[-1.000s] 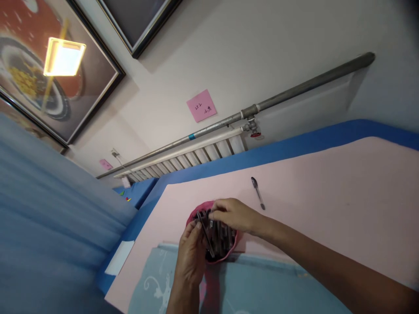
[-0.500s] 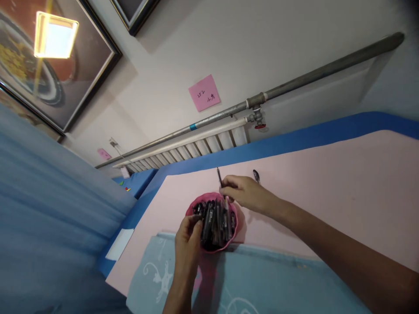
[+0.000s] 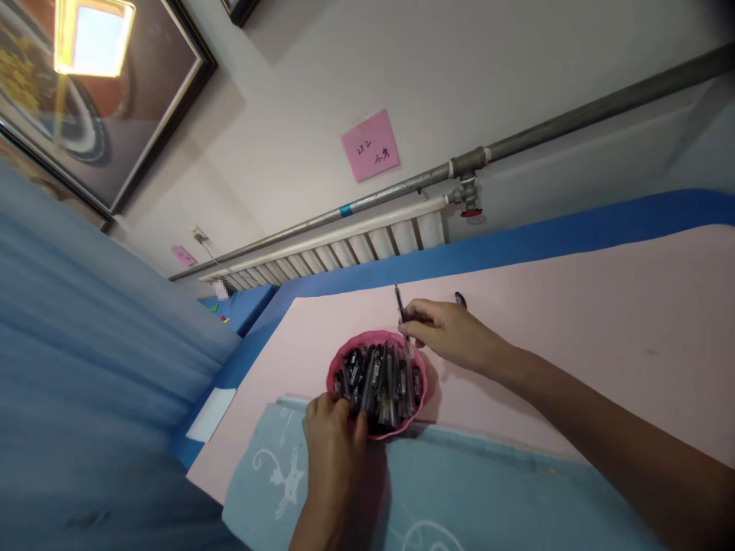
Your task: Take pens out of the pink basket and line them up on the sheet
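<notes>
A round pink basket point(image 3: 360, 338) with a wavy rim is filled with several dark pens point(image 3: 376, 379), many with clear barrels and black caps. Over its far right edge, my right hand point(image 3: 442, 329) pinches one pen point(image 3: 399, 301) between thumb and fingers, tip pointing up and away. The lower end of that pen is partly hidden by the fingers and the pens behind. My left hand point(image 3: 333, 432) is closed at the near left rim of the basket, fingers curled over the edge; its fingertips are partly hidden. Beyond my right hand lies another black-capped object point(image 3: 460, 299), mostly covered.
The basket stands on a pink sheet point(image 3: 551, 329) over a blue table point(image 3: 505, 243). A folded light-blue cloth point(image 3: 471, 482) with white drawings lies in front. White paper point(image 3: 211, 415) sits at left, beside a blue curtain point(image 3: 103, 367). A radiator point(image 3: 361, 249) and pipe point(image 3: 390, 187) run along the wall.
My left hand has drawn back from among the pens to the basket's near left rim. My right hand still holds the pen above the far right edge. The view has shifted slightly.
</notes>
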A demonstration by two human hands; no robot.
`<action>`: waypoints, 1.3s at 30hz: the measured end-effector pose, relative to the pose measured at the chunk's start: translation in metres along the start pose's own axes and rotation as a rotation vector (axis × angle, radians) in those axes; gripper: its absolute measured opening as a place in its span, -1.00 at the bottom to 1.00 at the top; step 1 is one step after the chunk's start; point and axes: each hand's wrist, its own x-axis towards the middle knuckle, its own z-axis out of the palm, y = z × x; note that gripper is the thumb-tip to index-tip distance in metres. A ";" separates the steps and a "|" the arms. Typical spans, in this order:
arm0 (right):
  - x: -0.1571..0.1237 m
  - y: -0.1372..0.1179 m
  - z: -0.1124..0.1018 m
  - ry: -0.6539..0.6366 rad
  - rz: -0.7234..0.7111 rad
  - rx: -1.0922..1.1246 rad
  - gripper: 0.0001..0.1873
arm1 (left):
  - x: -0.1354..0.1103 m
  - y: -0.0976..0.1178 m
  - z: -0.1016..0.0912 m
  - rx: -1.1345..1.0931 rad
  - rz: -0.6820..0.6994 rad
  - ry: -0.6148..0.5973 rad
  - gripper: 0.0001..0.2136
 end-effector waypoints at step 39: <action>-0.031 -0.010 0.047 -0.462 -0.144 -0.049 -0.91 | 0.025 0.011 -0.034 -1.602 -0.665 0.021 -0.81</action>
